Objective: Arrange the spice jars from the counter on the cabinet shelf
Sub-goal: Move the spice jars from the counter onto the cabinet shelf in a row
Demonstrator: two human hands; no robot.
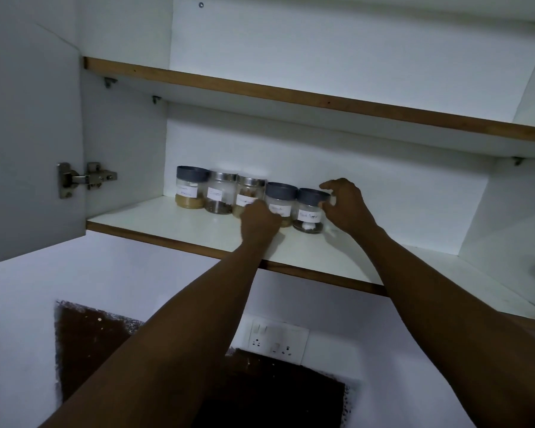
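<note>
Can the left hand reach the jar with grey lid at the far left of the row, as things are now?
Probably yes. The left hand is already on the lower shelf, in front of the middle jars. The grey-lidded jar stands at the row's left end, with bare shelf before it and nothing in between.

Five jars stand in a row on the shelf, each with a white handwritten label; only one reads clearly, "Black Pepper", on the grey-lidded jar (309, 211) at the 3 o'clock end of the row, which my right hand (343, 205) touches at its side; the label on the far jar (190, 191) at the 9 o'clock end has two lines, the lower perhaps "Masala", too blurred for me to be sure; the three labels between them are illegible, one partly behind my left hand (260, 219).
</note>
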